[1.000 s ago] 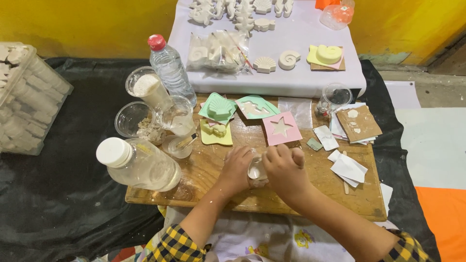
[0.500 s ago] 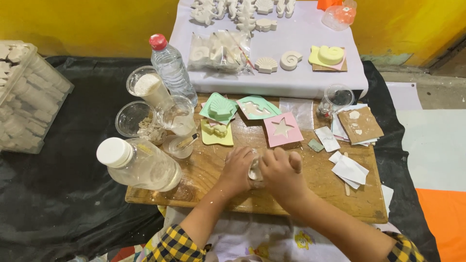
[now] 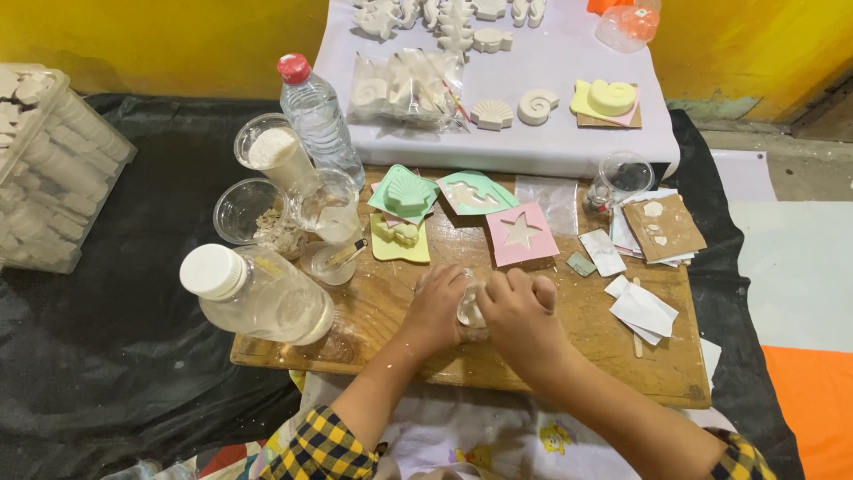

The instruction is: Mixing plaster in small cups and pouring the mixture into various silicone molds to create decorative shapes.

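Compared with a second ago, the two hands sit closer together and cover more of the small white piece between them; nothing else on the board has shifted.

Going left to right: a clear plastic crate (image 3: 53,169) of white cast pieces stands on black sheeting. Next, a large clear bottle (image 3: 258,292) with a white cap lies on its side on the wooden board (image 3: 569,356), cap pointing left. Behind it stand clear cups (image 3: 267,191) holding white powder and chips, and an upright water bottle (image 3: 317,114) with a red cap.

The left hand (image 3: 437,302) is curled, fingers pressed against the left side of a small white plaster-like piece (image 3: 468,307) at the board's middle front. The right hand (image 3: 520,311) is closed over its right side and top, so both grip it. Only a pale, smooth sliver shows between the fingers; its shape, long axis and facing cannot be told.

Just behind the hands lie soft flat moulds: a green shell mould (image 3: 404,193), a yellow mould (image 3: 399,238), a teal mould (image 3: 474,193) and a pink star mould (image 3: 522,233). Further right are white paper scraps (image 3: 641,308) and brown card (image 3: 664,226). At the back, white shell casts (image 3: 491,113) rest on a pale cloth (image 3: 569,133).
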